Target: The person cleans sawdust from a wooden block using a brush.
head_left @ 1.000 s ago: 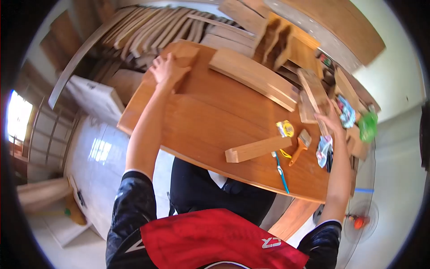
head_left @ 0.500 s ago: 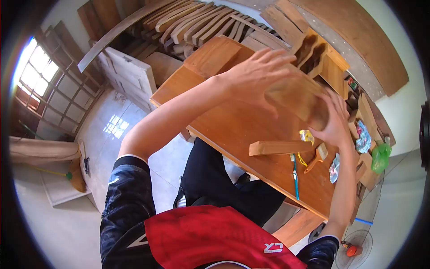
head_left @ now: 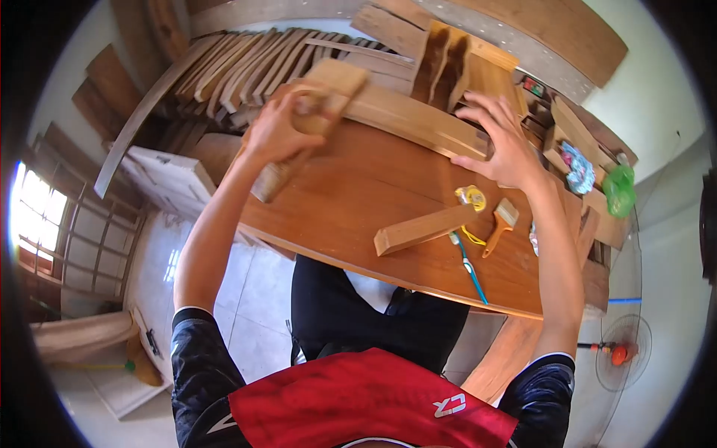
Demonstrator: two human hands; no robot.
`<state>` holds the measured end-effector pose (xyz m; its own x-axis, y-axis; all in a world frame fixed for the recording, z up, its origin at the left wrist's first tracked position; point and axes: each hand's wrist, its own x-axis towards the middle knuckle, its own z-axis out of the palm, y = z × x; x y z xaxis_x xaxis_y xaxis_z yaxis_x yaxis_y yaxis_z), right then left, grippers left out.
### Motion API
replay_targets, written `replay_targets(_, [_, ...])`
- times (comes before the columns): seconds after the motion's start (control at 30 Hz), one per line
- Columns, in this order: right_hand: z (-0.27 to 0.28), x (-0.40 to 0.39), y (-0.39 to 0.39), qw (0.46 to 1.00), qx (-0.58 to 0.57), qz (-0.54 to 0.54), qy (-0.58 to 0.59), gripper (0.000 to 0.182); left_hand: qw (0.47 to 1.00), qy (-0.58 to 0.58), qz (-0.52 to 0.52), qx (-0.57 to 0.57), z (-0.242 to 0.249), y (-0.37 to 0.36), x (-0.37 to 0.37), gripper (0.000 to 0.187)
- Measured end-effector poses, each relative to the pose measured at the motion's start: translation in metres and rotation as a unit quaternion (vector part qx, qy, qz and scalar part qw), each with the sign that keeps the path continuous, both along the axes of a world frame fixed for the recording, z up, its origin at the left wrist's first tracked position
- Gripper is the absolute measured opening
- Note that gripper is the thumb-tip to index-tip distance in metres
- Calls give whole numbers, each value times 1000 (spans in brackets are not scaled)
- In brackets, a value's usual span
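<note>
Shiny wooden table (head_left: 336, 201) here, curved wood pieces (head_left: 246, 67) stacked behind it, paintbrush (head_left: 506, 215) on top. Left hand (head_left: 280, 134) has a part-curled grip on a blurry wood block (head_left: 340, 78) that sticks out past the fingers. Right hand's (head_left: 508, 149) wide open, empty, near the long plank (head_left: 411, 119). Block was between both hands a moment ago, now it's way left.

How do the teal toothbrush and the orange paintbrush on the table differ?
- Build: the toothbrush is slim with a small head; the paintbrush has a broad, flat bristle head.
- Colour: toothbrush handle is mostly teal, paintbrush handle orange.
- Pose: toothbrush head points up-left in the view, paintbrush head up-right.
Shared: both lie on the table, untouched, heads away from the wearer.
</note>
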<state>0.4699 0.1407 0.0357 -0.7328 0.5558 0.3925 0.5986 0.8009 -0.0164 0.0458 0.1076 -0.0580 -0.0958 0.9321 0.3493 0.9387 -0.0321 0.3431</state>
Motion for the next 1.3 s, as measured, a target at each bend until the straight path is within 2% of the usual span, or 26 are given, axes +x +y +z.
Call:
replay_targets(0.07, [-35,57,18,994,-47,-91,-41,68,996,-7,65,-62,3,28,-16,100])
replay_targets(0.13, [-74,120,30,981,-49,-171,-73,66,993,-36,43,-101,-29,79,-62,100])
replay_targets(0.17, [-90,150,36,975,-87,-200,-46,70,993,-27,50,-101,-50,104,-84,99])
replay_targets(0.27, [-111,198,38,941,-158,-297,32,79,983,16,111,-145,-59,120,-85,106])
replay_targets(0.33, [-130,218,50,937,-137,-312,73,87,979,7,141,-149,-53,114,-80,108])
replay_targets(0.43, [-139,220,59,925,-140,-324,143,95,987,6,99,-128,-69,128,-95,108])
replay_targets(0.5, [-145,208,78,913,-139,-343,171,99,990,22,111,-83,-35,102,-57,106])
replay_targets(0.57, [-171,209,107,922,-128,-311,189,103,995,48,87,28,-46,102,-63,101])
replay_targets(0.63, [-172,206,119,922,-137,-343,115,109,996,65,57,19,-23,82,-38,95])
replay_targets(0.7, [-150,188,114,905,-136,-399,52,114,995,80,-9,64,0,49,-13,85])
replay_targets(0.8, [-153,190,121,907,-103,-401,77,115,993,39,-85,65,33,-3,14,74])
replay_targets(0.9, [-138,181,110,881,-191,-429,52,112,987,31,-138,73,37,-38,26,57])
replay_targets(0.93, [-132,177,104,874,-221,-430,51,110,984,6,-174,45,39,-47,27,56])
replay_targets(1.03, [-124,182,99,869,-253,-384,183,101,966,-61,-251,-6,48,-76,30,54])
replay_targets(1.13, [-80,156,74,928,-188,-297,120,90,962,-54,-265,-30,61,-92,38,55])
replay_targets(1.17, [-64,139,61,956,-169,-201,133,88,963,-41,-266,-1,65,-94,46,59])
replay_targets(1.23, [-10,77,10,986,-90,-136,37,89,959,-12,-276,55,69,-94,68,67])
replay_targets(1.3, [27,20,-29,991,-122,-48,10,88,938,27,-300,173,69,-84,95,80])
